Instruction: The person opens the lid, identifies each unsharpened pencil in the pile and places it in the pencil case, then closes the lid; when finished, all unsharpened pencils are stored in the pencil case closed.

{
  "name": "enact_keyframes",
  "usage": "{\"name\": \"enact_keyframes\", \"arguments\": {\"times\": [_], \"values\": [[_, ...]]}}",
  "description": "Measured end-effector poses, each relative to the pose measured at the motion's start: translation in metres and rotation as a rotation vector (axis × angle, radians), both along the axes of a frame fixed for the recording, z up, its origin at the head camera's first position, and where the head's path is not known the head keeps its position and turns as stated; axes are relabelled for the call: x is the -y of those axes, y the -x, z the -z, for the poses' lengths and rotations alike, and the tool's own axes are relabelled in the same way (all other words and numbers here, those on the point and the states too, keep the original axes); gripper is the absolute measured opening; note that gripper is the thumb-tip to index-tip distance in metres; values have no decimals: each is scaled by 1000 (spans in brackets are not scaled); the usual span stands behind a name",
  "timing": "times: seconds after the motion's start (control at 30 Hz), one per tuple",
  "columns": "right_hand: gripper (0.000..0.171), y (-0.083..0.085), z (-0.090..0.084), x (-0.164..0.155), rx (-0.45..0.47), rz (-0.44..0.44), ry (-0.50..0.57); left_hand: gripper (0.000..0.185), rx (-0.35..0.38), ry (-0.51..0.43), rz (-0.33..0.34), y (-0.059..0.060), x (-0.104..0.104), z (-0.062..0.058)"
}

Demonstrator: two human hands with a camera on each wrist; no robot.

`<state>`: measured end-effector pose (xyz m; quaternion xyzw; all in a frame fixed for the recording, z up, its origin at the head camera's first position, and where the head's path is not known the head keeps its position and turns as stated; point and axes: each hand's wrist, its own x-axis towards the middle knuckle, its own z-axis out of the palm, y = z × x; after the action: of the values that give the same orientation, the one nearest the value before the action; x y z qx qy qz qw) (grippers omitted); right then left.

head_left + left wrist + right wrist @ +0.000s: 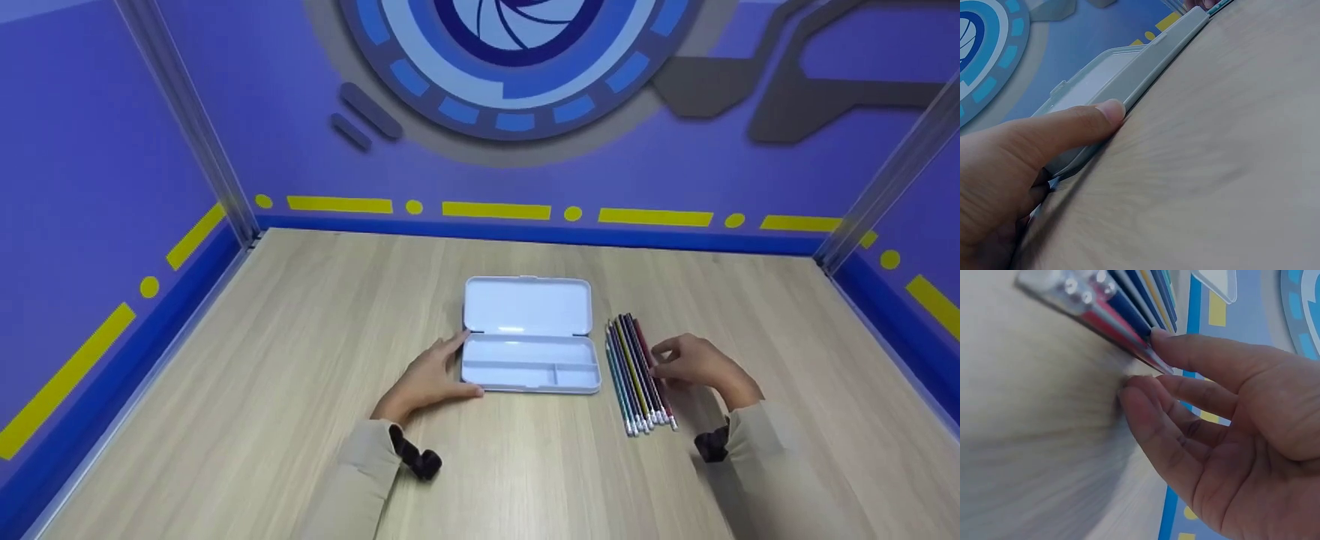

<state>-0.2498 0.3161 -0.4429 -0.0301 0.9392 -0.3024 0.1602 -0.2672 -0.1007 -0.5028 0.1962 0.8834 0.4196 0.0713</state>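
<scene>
A white pencil case point(531, 363) lies with its lid point(528, 306) swung back, showing a long compartment and smaller ones in front. My left hand point(429, 379) holds its left end, thumb along the front wall and the other fingers at the side; in the left wrist view the thumb point(1081, 126) presses that wall. Right of the case lies a row of pencils point(636, 375) with eraser ends toward me. At the row's right edge is my right hand point(697, 364). Its thumb point(1185, 349) touches the outer pencils beside a red pencil point(1120, 332), with the bent fingers apart below.
The case and pencils lie on a light wood table point(315, 322). Blue panels with yellow marks point(495, 211) close off the back and both sides. Dark wrist straps point(416, 456) sit at both sleeves.
</scene>
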Motion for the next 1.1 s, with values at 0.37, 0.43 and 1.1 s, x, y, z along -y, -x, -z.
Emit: {"name": "enact_keyframes", "arguments": {"times": [0.37, 0.43, 1.1], "values": [[57, -1, 3, 5, 18, 97, 81, 104, 24, 2, -19, 1, -2, 0], [58, -1, 4, 5, 24, 100, 104, 104, 28, 5, -23, 1, -2, 0], [50, 0, 2, 3, 30, 139, 281, 104, 33, 13, -31, -1, -1, -3]]}}
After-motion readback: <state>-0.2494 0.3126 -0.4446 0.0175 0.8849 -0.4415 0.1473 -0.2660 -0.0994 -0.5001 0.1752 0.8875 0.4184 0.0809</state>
